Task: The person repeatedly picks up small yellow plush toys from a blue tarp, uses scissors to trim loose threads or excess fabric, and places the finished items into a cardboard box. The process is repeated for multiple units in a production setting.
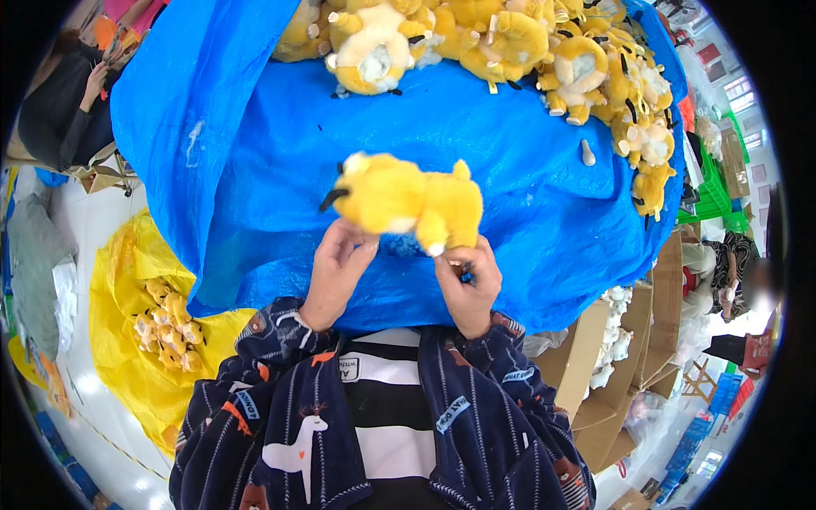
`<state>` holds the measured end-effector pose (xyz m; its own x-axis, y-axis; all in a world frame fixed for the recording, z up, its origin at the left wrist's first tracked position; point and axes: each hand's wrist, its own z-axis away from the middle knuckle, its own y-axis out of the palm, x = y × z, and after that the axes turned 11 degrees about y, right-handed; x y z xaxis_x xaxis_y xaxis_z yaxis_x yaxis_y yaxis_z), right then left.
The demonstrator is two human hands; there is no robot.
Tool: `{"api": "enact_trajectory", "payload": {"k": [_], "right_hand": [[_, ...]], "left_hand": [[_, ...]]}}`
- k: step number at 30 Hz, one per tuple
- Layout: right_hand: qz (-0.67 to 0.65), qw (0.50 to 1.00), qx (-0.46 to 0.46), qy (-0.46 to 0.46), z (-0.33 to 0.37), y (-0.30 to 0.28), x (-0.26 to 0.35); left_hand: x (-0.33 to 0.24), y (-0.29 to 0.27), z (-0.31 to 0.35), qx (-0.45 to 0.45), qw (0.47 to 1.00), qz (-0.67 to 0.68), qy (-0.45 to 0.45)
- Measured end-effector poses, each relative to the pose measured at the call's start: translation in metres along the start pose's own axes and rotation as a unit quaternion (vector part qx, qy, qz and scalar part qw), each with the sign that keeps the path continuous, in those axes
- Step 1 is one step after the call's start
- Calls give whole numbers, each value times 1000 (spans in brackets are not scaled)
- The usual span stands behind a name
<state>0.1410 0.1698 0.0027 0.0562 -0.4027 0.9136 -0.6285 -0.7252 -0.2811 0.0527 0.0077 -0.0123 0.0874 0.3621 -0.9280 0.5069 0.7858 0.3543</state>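
Note:
A yellow plush toy point(406, 197) with short legs, a stubby tail and a black ear or tip is held up on its side over the blue sheet point(280, 170). At its head end, my left hand point(338, 270) grips the underside between thumb and fingers. The fingers of my right hand point(470, 285) are closed at the other end, by a pale-tipped foot. A small dark bit shows between those fingers, too small to name. The toy's far side is hidden.
Many yellow plush toys point(374, 51), some with white stuffing showing, are heaped at the far edge. A small pale piece point(587, 153) lies nearby. At left is a yellow sheet point(119, 289) with more toys; at right, a cardboard box point(574, 353) with white items. Another person point(68, 110) sits far left.

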Motion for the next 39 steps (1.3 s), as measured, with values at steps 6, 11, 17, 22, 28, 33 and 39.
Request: {"api": "enact_trajectory", "payload": {"k": [6, 11, 17, 22, 28, 33, 39], "right_hand": [[134, 970, 150, -133, 12, 9, -12], [-202, 906, 134, 347, 8, -11, 6], [-312, 834, 201, 407, 1, -1, 21], [-438, 769, 208, 417, 3, 5, 13], [-346, 789, 336, 380, -7, 10, 14], [41, 939, 310, 144, -71, 24, 38], [123, 978, 33, -167, -159, 72, 39]], "left_hand": [[-22, 14, -24, -81, 939, 325, -78], [-19, -2, -16, -39, 954, 292, -53], [-17, 3, -14, -13, 949, 309, -63], [-6, -7, -2, 22, 954, 270, -132], [-29, -37, 8, 51, 954, 277, -105], [-117, -139, 75, -58, 960, -271, -44], [-241, -182, 134, -416, 550, -706, 162]]}}
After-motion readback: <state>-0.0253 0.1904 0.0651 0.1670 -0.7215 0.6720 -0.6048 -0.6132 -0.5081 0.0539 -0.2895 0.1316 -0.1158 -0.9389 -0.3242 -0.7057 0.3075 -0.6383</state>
